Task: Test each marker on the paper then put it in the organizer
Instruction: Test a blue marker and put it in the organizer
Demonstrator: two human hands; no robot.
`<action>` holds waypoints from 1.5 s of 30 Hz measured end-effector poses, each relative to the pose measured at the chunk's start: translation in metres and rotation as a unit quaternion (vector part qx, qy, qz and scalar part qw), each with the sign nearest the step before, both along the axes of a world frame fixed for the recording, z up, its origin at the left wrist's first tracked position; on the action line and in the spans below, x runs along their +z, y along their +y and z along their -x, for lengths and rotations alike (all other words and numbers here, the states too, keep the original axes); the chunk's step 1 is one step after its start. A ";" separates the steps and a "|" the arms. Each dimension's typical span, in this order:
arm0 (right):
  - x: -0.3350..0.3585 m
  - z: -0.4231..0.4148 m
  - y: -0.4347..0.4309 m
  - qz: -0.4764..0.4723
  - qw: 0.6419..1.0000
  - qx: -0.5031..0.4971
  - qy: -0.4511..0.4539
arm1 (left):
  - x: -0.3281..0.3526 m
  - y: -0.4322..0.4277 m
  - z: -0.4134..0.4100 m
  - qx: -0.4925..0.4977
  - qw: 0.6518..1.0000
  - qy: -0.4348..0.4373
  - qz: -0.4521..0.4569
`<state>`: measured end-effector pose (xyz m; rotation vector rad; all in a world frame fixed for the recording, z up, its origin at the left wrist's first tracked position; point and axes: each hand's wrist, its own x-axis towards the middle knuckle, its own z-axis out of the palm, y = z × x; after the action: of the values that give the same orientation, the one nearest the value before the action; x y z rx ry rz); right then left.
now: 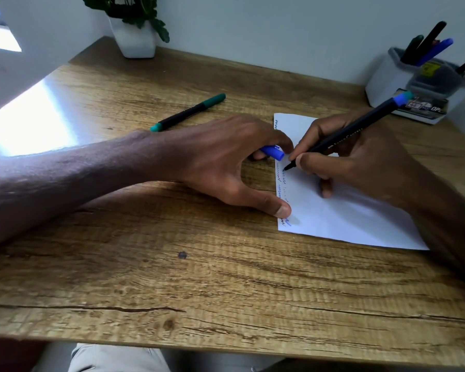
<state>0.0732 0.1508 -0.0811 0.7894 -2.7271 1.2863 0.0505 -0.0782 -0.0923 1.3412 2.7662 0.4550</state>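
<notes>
Right of centre in the frame, right hand (360,157) wrapped in a writing grip round a slim black marker (341,135) with a blue rear end, barrel slanting toward the upper right, uncapped tip down on a flat sheet of white paper (346,216) near its left edge. Just left of that tip, left hand (226,157) reaching in from the left side of the frame, fingers curled round a small blue plastic cap (273,152), thumb stretched toward the lower part of the sheet and pressing its left edge onto the wood-grain tabletop (172,277). Down that same edge, a column of short wavy scribbles (282,183) in dark and blue ink. Above the left forearm, upper centre-left, a black-bodied, green-capped marker (188,112) lying flat on the wood, well apart from the paper, slanted from lower left to upper right. In the upper right corner, against the wall, a white plastic organizer (387,81) with grey-rimmed compartments, several dark, blue and red pens (430,47) standing tilted in it, just beyond the paper's far corner. At the top, left of centre, a leafy green plant in a white pot (137,41) at the back edge of the tabletop. Bright patch of sunlight on the wood at the left.
</notes>
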 end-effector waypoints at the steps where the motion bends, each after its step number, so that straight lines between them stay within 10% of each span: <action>1: 0.000 0.000 0.000 0.002 1.000 -0.001 -0.001 | 0.000 0.000 0.000 -0.001 1.000 0.000 0.000; 11: -0.001 0.006 0.006 0.097 0.995 -0.027 -0.029 | -0.002 -0.004 0.002 0.013 1.000 -0.012 -0.001; 20: 0.013 0.009 0.016 0.185 0.982 -0.006 -0.041 | -0.004 -0.009 0.005 0.024 0.978 0.003 -0.207; 45: 0.016 0.006 0.010 0.171 0.985 -0.003 0.017 | -0.008 -0.001 0.008 0.042 0.960 0.039 -0.274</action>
<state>0.0676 0.1604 -0.0655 0.7556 -2.3809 1.6587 0.0420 -0.0796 -0.1006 1.3416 2.8850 1.2749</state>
